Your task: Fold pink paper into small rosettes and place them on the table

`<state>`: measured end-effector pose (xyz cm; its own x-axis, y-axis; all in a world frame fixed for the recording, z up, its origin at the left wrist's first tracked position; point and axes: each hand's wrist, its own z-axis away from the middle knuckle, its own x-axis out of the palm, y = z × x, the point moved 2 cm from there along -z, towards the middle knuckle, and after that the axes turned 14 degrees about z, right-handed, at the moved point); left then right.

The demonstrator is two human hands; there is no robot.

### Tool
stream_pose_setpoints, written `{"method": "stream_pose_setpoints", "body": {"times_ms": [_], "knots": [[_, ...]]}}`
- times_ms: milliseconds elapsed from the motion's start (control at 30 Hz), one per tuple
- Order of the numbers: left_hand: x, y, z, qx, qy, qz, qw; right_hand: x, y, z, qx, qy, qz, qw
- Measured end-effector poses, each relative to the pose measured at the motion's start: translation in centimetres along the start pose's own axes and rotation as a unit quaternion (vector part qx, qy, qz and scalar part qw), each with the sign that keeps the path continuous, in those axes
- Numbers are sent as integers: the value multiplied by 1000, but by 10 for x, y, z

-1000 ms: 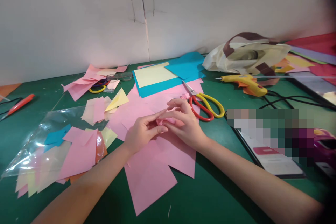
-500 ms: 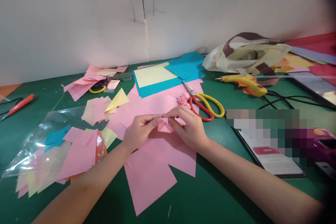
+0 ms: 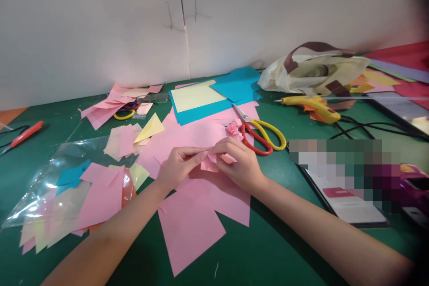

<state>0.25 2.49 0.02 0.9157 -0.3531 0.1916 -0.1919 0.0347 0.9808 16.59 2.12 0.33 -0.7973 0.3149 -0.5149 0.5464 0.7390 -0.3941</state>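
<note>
Now, mid-frame, the left hand (image 3: 174, 167) and right hand (image 3: 240, 161) both pinch the small paper (image 3: 208, 165): folding, I'd judge, and next wanting a steady crease (a rosette (image 3: 233, 128) sits just beyond, beside the scissors (image 3: 247, 119)).

Ahead and to the right of the right hand (image 3: 239, 161), I can make out a brown-handled cream bag (image 3: 278, 77) slumped near the white wall (image 3: 100, 22). Closer to that hand, I see a yellow glue gun (image 3: 313, 103) lying on the green bench (image 3: 264, 241), black cables (image 3: 375, 126) by its grip. Right of the hand sits what looks to me like a tablet (image 3: 355, 211). Well left of the left hand (image 3: 177, 166), I spot a red-handled tool (image 3: 28, 134).
</note>
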Motion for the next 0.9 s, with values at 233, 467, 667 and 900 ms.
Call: {"method": "stream_pose_setpoints", "body": {"times_ms": [233, 467, 667, 900], "knots": [[-3, -4, 0, -15, 29, 9, 999, 1, 3, 1, 0, -16, -11, 1000], [-2, -3, 0, 0, 60, -7, 998, 1, 3, -1, 49, -41, -40, 997], [-2, -2, 0, -18, 103, 38, 994, 1, 7, 0, 182, -99, -104, 973], [4, 2, 1, -3, 89, 16, 996, 1, 2, -4, 186, -135, -87, 969]]}}
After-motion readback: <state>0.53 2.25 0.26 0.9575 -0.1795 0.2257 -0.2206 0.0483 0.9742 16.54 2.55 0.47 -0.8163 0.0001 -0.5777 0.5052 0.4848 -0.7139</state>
